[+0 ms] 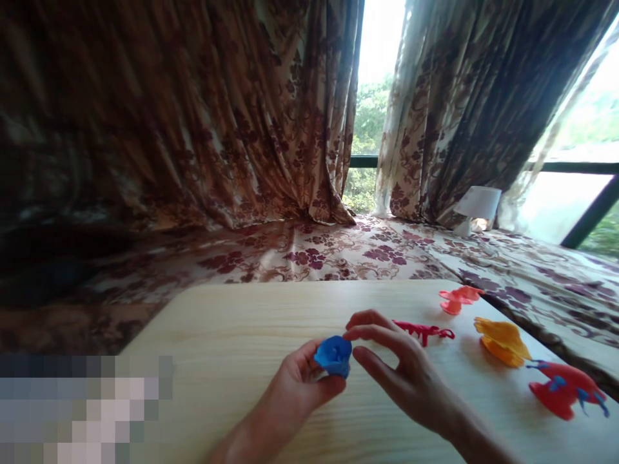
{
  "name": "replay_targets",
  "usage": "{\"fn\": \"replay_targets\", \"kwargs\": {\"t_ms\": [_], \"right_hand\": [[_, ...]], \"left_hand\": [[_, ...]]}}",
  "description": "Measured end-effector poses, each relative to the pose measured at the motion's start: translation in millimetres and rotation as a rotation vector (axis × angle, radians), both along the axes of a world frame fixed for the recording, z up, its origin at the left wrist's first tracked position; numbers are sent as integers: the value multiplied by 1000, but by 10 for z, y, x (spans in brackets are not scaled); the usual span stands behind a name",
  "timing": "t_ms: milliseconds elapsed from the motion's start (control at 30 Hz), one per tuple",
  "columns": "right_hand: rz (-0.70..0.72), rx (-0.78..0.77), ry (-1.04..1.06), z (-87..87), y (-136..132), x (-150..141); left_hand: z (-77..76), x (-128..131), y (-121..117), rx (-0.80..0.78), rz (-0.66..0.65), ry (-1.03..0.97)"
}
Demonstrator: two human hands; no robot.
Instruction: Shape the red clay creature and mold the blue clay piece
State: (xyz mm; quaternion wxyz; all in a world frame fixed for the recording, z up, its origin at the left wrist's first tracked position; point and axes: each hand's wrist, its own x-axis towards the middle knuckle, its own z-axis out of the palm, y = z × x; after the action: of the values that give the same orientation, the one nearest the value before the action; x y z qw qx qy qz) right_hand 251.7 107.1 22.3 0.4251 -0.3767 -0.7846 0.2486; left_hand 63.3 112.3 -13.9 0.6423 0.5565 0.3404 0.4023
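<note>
A small blue piece of modelling clay (333,354), hollowed like a cup or a flower, is pinched in my left hand (304,386) above the table. Its hollow side faces up toward me. My right hand (401,361) is just to the right of it, thumb and forefinger apart. The right fingertips are at the clay's upper right edge; whether they touch it I cannot tell. Behind the right hand lies a dark pink clay shape (425,330) with short legs and a curled end, partly hidden by that hand.
On the right of the pale wooden table (232,309) stand a coral clay figure (457,299), a yellow-orange one (503,341) and a red one with blue bits (565,386). Beyond are a floral cloth surface (309,254), a white lamp (478,203) and patterned curtains (271,116).
</note>
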Motion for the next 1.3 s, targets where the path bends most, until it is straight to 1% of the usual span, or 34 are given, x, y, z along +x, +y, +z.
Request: {"fn": "replay_targets", "kwargs": {"t_ms": [67, 133, 200, 300, 400, 500, 600, 733, 800, 900, 1000, 1133, 1300], "right_hand": [[2, 55, -62, -2, -29, -19], [-11, 71, -150, -8, -38, -39], [-29, 55, -235, -23, -26, -56], [-37, 30, -316, -61, 3, -66], [-19, 14, -368, -98, 9, -53], [-15, -10, -403, -106, -6, -31], [-39, -38, -442, -89, -13, -31], [-38, -57, -541, -52, 13, -75], [-31, -40, -597, -27, 34, -101], [-13, -17, -666, 18, 58, -140], [18, -12, -719, 63, 70, -181], [45, 8, -779, 105, 75, -241], [48, 11, -797, 113, 71, -293]], "left_hand": [[-30, 5, -6, 75, 75, 108], [-71, 17, -23, 219, 172, 284], [-115, 33, -37, 357, 233, 425], [-156, 54, -41, 499, 233, 548], [-151, 61, -41, 580, 211, 636], [-128, 55, -49, 589, 203, 666], [-120, 54, -57, 573, 205, 673], [-112, 42, -53, 571, 206, 701], [-93, 4, -42, 549, 165, 707], [-53, -88, -17, 519, 43, 685], [-35, -165, 11, 531, -34, 638], [-55, -189, 42, 559, -44, 594], [-80, -198, 75, 541, -33, 589]]}}
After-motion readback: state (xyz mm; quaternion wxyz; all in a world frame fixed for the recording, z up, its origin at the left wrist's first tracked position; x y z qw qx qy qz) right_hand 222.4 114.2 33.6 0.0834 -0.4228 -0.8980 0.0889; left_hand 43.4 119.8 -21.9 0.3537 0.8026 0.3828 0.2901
